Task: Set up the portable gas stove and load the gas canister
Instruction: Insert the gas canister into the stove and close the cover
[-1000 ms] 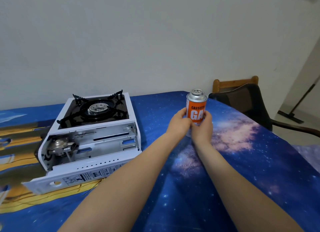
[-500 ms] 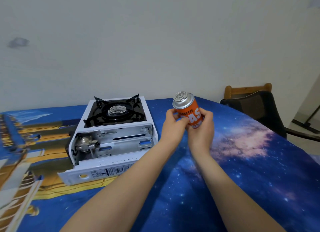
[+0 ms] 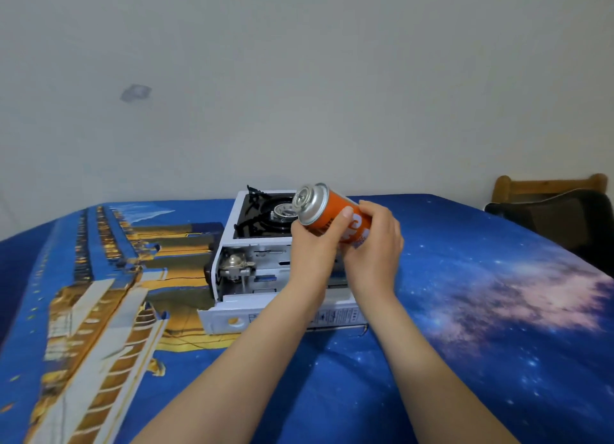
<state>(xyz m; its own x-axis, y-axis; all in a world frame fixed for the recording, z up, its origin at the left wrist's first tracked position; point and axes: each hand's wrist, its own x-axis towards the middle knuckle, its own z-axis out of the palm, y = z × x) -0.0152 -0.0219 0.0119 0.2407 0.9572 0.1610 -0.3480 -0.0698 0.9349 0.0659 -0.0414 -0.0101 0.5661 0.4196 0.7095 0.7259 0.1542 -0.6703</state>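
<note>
Left hand (image 3: 314, 244) and right hand (image 3: 373, 244) both wrapped round orange gas canister (image 3: 327, 212), held in air over stove, tilted, silver valve end pointing up-left. Biggest thing: counter (image 3: 481, 310) under blue galaxy-and-ship print cloth. White portable gas stove (image 3: 239, 267) on it, canister bay lid flopped open toward camera, black burner grate (image 3: 262, 216) behind.

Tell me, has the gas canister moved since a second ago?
Yes. The gas canister went from upright right of the stove to tilted over its open compartment, held in both hands.
</note>
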